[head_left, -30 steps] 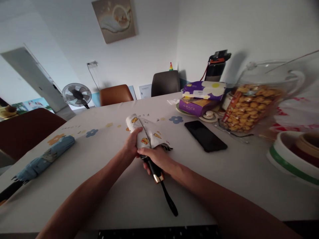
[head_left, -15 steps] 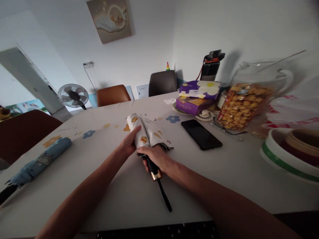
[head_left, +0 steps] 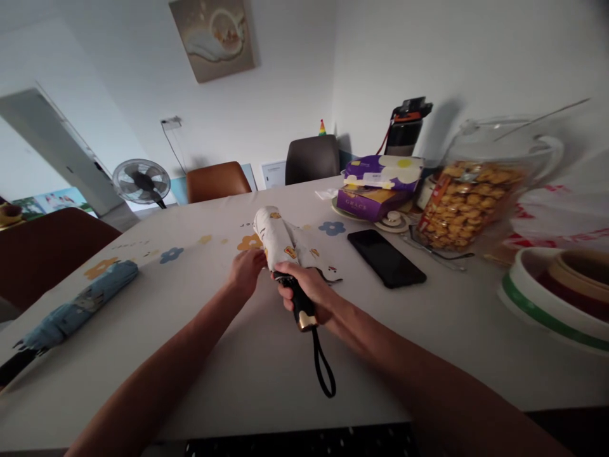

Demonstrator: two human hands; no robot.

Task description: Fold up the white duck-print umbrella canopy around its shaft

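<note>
A folded white umbrella [head_left: 278, 238] with small yellow and orange prints lies slanted over the table, loose cloth fanned out on its right side. My right hand [head_left: 309, 289] is wrapped round it where the cloth meets the black, gold-ended handle [head_left: 303, 311]. From that handle a black wrist loop [head_left: 324, 368] hangs toward me. Close against the umbrella's left side, my left hand [head_left: 246, 271] has its fingers curled together; their tips are partly hidden, and I cannot make out whether they pinch the cloth.
A blue folded umbrella [head_left: 83, 304] lies at the left of the white table [head_left: 190, 368]. To the right are a black phone [head_left: 386, 257], glasses [head_left: 442, 251], purple boxes [head_left: 368, 200], a glass jug of snacks [head_left: 471, 203] and a green-banded bowl [head_left: 547, 311]. Chairs stand beyond.
My left hand has slipped off the umbrella's top to its left side. The umbrella has turned and shifted slightly right and away, my right hand still round it. The wrist loop has swung open.
</note>
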